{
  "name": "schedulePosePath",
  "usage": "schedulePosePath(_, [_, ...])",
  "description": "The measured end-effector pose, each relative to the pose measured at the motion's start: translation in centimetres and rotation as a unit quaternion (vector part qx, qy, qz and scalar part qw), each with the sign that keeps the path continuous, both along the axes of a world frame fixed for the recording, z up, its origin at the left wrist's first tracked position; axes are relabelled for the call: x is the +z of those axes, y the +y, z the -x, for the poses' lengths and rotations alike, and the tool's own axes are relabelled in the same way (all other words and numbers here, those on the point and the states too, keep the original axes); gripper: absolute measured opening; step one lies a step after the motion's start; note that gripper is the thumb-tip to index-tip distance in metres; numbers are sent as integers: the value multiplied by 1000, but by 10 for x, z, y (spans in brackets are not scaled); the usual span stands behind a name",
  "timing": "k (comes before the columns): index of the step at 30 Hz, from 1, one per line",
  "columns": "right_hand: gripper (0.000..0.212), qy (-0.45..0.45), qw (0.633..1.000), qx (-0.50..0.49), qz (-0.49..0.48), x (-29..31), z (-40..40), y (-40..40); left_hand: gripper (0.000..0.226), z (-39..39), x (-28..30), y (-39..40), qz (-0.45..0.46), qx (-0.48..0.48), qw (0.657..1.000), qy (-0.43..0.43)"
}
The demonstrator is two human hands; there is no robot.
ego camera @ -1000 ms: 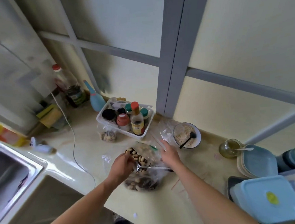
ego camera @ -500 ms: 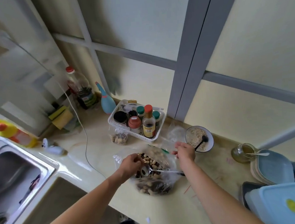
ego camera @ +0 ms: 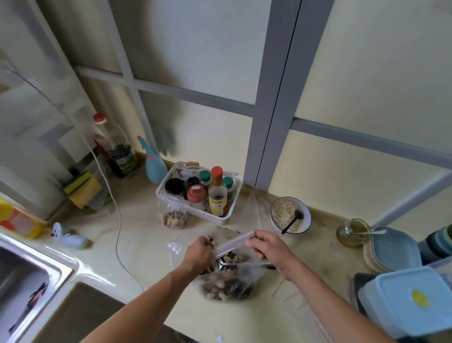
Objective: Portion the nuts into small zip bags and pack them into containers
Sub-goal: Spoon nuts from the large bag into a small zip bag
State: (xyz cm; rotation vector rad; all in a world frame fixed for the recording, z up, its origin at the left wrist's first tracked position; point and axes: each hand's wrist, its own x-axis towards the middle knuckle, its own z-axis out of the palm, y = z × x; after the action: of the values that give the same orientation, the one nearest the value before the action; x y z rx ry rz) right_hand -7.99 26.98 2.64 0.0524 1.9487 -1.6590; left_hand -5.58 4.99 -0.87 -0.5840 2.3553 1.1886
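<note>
A large clear bag of mixed nuts (ego camera: 227,286) lies on the counter in front of me, with a metal spoon (ego camera: 243,264) resting in it. Both hands hold a small zip bag (ego camera: 234,243) above it by its top strip. My left hand (ego camera: 199,256) pinches the strip's left end and my right hand (ego camera: 270,249) pinches its right end. A filled small bag of nuts (ego camera: 173,217) stands beside the white basket. Pale blue lidded containers (ego camera: 413,301) sit at the lower right.
A white basket of bottles and jars (ego camera: 233,210) stands behind the nuts. A bowl of oats with a black spoon (ego camera: 290,215), a glass jar (ego camera: 352,233) and stacked plates (ego camera: 392,249) line the right. The sink (ego camera: 14,280) lies left, a white cable (ego camera: 120,228) crosses the counter.
My hands have drawn together on the small zip bag's top strip and lifted it above the big nut bag. The camera has tilted, shifting the scene lower.
</note>
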Motion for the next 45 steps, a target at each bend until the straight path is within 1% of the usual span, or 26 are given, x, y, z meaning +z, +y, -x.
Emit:
schedulePosePath(1, [11,-33,998,41,41,4,0,4,20,-1,2,-2,-5,3,1000,-5])
schedulePosePath(2, [5,-54,994,77,54,6,0,7,26,-3,5,-4,-24,4,1000,-6])
schedulePosePath(3, [6,-56,991,110,43,6,0,8,34,-5,8,-6,-60,7,998,-7])
schedulePosePath(4, [7,-51,991,124,16,4,0,10,42,-9,14,-7,-112,18,993,-20])
schedulePosePath(6, [6,-34,991,118,-59,-1,0,8,53,-16,22,-8,-237,34,968,-75])
schedulePosePath(7, [4,-26,989,112,-96,-4,0,5,54,-19,23,-9,-287,27,953,-90])
schedulePosePath(8, [3,-18,985,105,-133,-5,-1,1,52,-21,23,-9,-310,11,946,-92])
schedulePosePath(9, [4,-7,981,98,-169,-8,-1,-3,45,-23,19,-11,-306,-8,948,-86])
schedulePosePath(11, [7,16,971,84,-224,-15,-4,-15,28,-27,13,-15,-261,-38,963,-47])
schedulePosePath(12, [9,24,968,69,-240,-17,-7,-22,22,-30,12,-16,-251,-36,967,-26])
schedulePosePath(14, [16,48,963,13,-264,-20,-13,-36,21,-34,12,-18,-254,-2,967,-6])
schedulePosePath(16, [11,96,956,-33,-277,-20,-20,-50,23,-36,12,-19,-245,34,969,2])
schedulePosePath(17, [8,107,955,-35,-273,-19,-23,-56,24,-37,10,-20,-230,47,972,-1])
schedulePosePath(18, [6,102,959,-23,-263,-19,-26,-63,26,-39,8,-22,-213,54,976,-6])
schedulePosePath(20, [9,69,971,10,-228,-20,-31,-74,28,-38,6,-28,-192,25,981,-16])
schedulePosePath(24, [20,1,979,17,-201,-20,-34,-89,9,-28,5,-40,-203,-50,977,-40])
schedulePosePath(26, [26,-42,979,2,-199,-21,-33,-97,3,-22,5,-46,-191,-78,977,-53])
schedulePosePath(27, [24,-71,977,-9,-200,-21,-31,-101,4,-20,3,-48,-186,-88,977,-57])
schedulePosePath(28, [23,-102,975,-25,-198,-20,-30,-105,6,-18,2,-50,-184,-92,977,-56])
schedulePosePath(30, [29,-154,968,-72,-183,-21,-26,-114,12,-16,-3,-54,-189,-83,977,-49])
schedulePosePath(34, [18,-199,955,-129,-176,-22,-22,-131,21,-13,-9,-64,-229,-84,969,-46])
schedulePosePath(36, [11,-208,953,-139,-169,-18,-20,-138,21,-9,-10,-70,-249,-82,963,-61])
schedulePosePath(39, [7,-197,951,-164,-171,-13,-17,-142,14,-4,-11,-76,-276,-24,957,-92])
schedulePosePath(41, [13,-175,952,-179,-179,-12,-17,-144,11,-2,-11,-77,-290,7,950,-111])
schedulePosePath(43, [21,-147,958,-160,-188,-14,-20,-147,12,-1,-13,-74,-260,-11,960,-107])
schedulePosePath(45, [20,-123,962,-133,-206,-19,-25,-151,9,1,-17,-69,-203,-64,975,-65])
